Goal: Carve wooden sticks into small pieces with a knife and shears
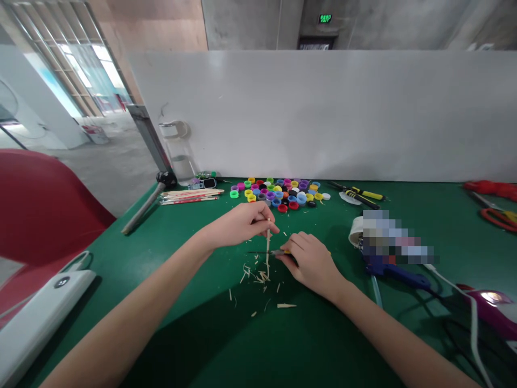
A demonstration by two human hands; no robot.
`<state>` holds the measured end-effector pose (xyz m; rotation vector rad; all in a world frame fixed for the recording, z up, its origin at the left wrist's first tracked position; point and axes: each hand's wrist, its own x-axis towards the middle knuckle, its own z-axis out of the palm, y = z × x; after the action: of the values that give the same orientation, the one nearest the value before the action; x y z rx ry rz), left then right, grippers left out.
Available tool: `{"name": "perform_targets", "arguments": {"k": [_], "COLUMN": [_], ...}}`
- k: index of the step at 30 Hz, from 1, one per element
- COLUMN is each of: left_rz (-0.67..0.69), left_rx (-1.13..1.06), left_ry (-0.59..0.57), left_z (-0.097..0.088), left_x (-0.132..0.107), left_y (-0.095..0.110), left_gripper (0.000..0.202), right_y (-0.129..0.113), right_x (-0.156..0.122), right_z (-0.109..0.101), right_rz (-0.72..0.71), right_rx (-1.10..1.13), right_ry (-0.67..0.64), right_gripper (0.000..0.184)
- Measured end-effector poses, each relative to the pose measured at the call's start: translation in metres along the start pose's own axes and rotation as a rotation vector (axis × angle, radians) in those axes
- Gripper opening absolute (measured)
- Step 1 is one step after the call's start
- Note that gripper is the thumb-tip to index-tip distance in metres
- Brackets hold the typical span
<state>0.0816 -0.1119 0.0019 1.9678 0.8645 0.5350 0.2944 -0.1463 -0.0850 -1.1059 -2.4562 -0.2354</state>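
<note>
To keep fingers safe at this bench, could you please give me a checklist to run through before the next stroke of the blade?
Left hand pinches the stick near its top, upright: ok.
Stick's lower end rests on the green mat: ok.
Right hand closed on the knife: ok.
Left hand above the blade, clear of it: ok.
Which way the edge faces: cannot tell.
Shavings littered round the stick's foot: not ok.

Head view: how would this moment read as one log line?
left hand: holds wooden stick upright | right hand: knife against stick | shavings on green mat
</note>
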Motion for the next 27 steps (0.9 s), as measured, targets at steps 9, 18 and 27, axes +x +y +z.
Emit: {"name": "perform_targets", "arguments": {"k": [9,18,27], "left_rz": [0.051,0.032,0.027], "left_rx": [0.093,0.149,0.184], "left_ry": [-0.017,0.001,-0.010], "left_z": [0.002,0.001,-0.002], "left_x": [0.001,-0.002,-0.001], "left_y": [0.003,0.005,0.004], "left_gripper": [0.012,0.017,0.021], "right_y": [0.006,0.001,0.005], "right_x": [0.014,0.010,0.006], "right_z": [-0.004,0.004,-0.004], "right_rz": [-0.047,-0.092,0.007], "right_rx": [0.012,-0.118,0.067], "right_ry": [-0.197,-0.234,-0.136], "right_gripper": [0.020,0.016,0.019]}}
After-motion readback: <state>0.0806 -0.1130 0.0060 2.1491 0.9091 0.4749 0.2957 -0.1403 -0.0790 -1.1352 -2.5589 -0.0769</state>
